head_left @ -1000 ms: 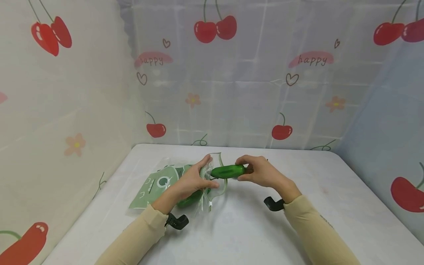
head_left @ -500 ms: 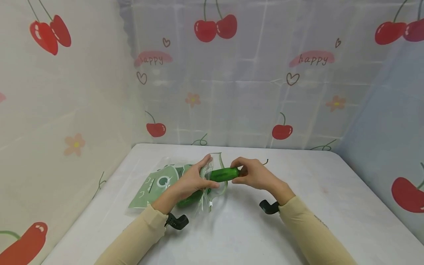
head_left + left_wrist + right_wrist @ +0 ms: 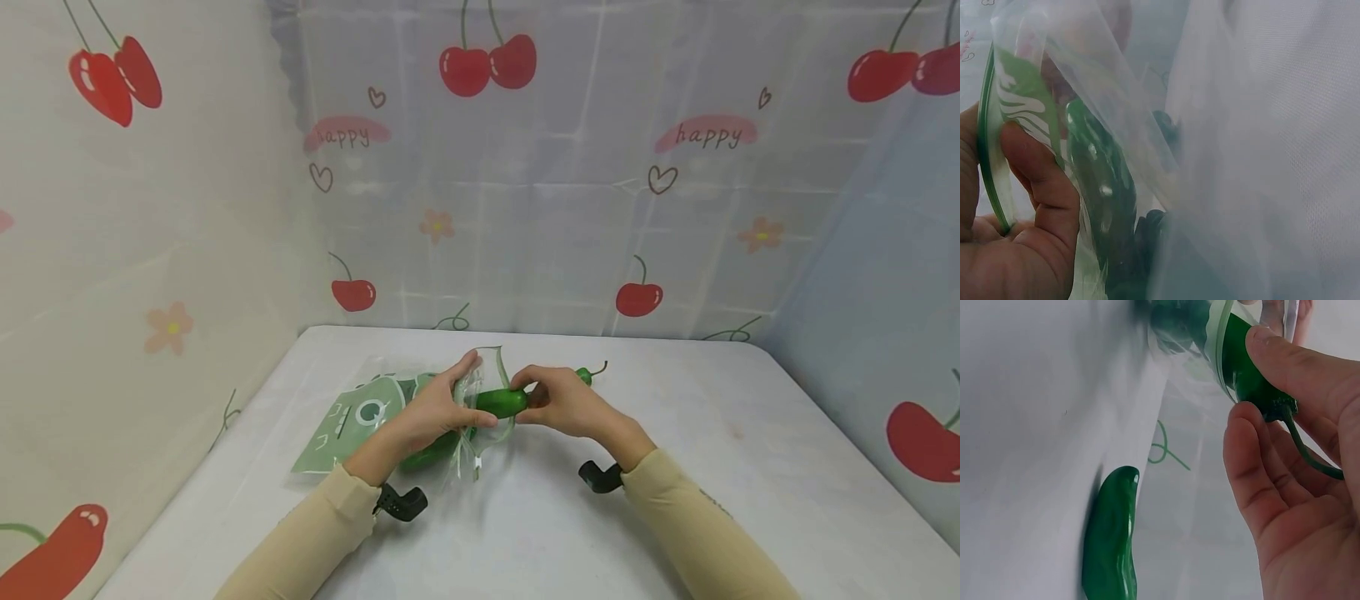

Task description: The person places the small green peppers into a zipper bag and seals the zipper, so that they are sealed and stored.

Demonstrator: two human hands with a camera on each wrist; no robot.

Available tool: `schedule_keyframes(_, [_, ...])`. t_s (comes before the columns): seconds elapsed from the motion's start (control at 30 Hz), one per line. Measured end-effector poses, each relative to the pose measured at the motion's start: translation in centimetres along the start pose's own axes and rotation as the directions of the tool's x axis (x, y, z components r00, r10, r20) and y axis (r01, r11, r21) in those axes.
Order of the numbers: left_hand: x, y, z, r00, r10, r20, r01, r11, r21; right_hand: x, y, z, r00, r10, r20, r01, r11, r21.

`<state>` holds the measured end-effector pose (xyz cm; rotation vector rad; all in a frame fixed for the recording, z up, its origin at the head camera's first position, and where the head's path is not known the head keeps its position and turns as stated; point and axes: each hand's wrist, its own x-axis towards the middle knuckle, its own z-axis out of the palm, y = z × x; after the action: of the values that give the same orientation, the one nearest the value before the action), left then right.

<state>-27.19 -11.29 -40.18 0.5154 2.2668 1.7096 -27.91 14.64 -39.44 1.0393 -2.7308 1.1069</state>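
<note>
My left hand (image 3: 427,414) grips the mouth of a clear zip bag (image 3: 348,429) with a green cartoon print, lying on the white table. Its green-edged opening faces right. Between my right hand's thumb and fingers (image 3: 1272,356) is the stem end of a green chili pepper (image 3: 501,403), whose front part is inside the bag mouth. Its thin curved stem (image 3: 1300,440) points back towards my right palm. More green peppers (image 3: 431,452) show through the plastic. Another green pepper (image 3: 1112,537) lies on the table beyond my right hand (image 3: 573,404), which mostly hides it in the head view.
The white table (image 3: 712,467) ends at a rounded back edge. Printed curtains (image 3: 555,208) with cherries and hearts hang behind it and at both sides. A black wrist strap mount (image 3: 600,477) sits at my right wrist, another (image 3: 402,503) at my left.
My right hand has moved left, pushing the green chili pepper further into the zip bag. The pepper behind it has come partly into view. My left hand stays in place.
</note>
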Motion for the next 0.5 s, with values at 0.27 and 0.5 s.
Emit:
schedule_keyframes(0.27, [0.03, 0.07, -0.02, 1.0, -0.002, 0.001, 0.002, 1.0, 0.004, 0.22, 0.07, 0.4, 1.0, 0.005, -0.01, -0.004, 1.0, 0.018])
schedule_keyframes(0.5, [0.04, 0.04, -0.04, 1.0, 0.004, -0.003, -0.004, 1.0, 0.014, 0.46, -0.35, 0.73, 0.999, 0.013, -0.039, -0.011, 0.998, 0.054])
